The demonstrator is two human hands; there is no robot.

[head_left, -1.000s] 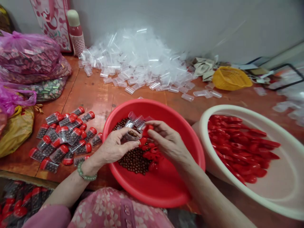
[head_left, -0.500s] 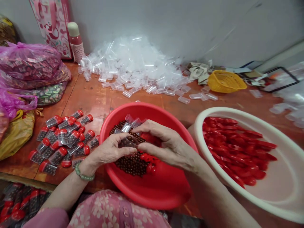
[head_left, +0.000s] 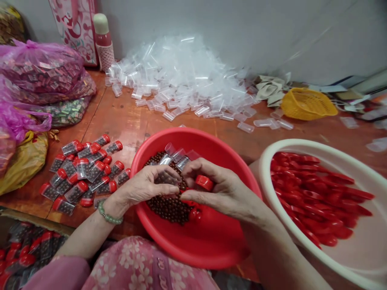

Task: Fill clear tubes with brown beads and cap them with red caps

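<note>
Over the red basin (head_left: 223, 251), my left hand (head_left: 145, 185) is closed around a clear tube (head_left: 166, 177) with dark balls inside. Close beside it on the right, my right hand (head_left: 216, 187) curls its fingers around a red cap (head_left: 204, 183). Below both hands, brown balls (head_left: 169, 207) lie in the left part of the basin, with a few clear empty tubes (head_left: 179, 154) on top and several red pieces (head_left: 195, 213) next to them.
Filled, red-capped tubes (head_left: 96, 171) lie at the left. A white basin (head_left: 266, 161) of red parts (head_left: 314, 193) stands right. Clear tubes (head_left: 187, 80) are heaped at the back, beside a yellow basket (head_left: 308, 105). Filled bags (head_left: 45, 76) and a bottle (head_left: 104, 44) stand back left.
My right hand has turned and a red cap now shows in its fingers. The hands are slightly farther apart. The whole view has shifted, with most objects appearing farther right.
</note>
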